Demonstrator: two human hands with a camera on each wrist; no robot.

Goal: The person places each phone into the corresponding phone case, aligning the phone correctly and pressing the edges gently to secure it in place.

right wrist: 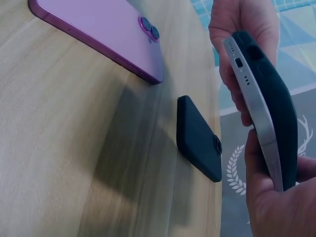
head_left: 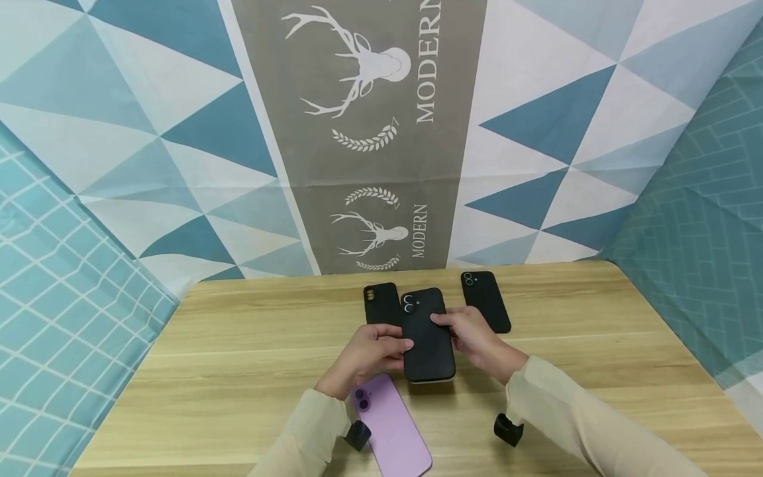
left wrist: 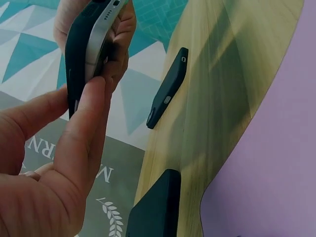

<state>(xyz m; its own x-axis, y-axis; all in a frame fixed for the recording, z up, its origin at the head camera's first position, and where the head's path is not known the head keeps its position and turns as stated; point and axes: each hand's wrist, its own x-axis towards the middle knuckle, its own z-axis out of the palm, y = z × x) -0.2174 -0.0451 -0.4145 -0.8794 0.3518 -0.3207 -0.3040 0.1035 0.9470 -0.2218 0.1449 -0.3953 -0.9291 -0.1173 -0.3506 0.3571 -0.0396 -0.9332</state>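
Both hands hold a smartphone with a pale silver edge, partly seated in a black phone case. At its lower end the phone stands out of the case, and its charging port shows in the right wrist view. My left hand pinches the left side between thumb and fingers. On the opposite side my right hand grips it, thumb on the case's back near the upper right. The pair is held above the table, camera side up; the screen is hidden in the head view.
A purple phone lies on the wooden table partly beneath my left forearm. Toward the back edge lie two more black phone cases, one behind the held phone and another to the right. Patterned cloth hangs behind the table.
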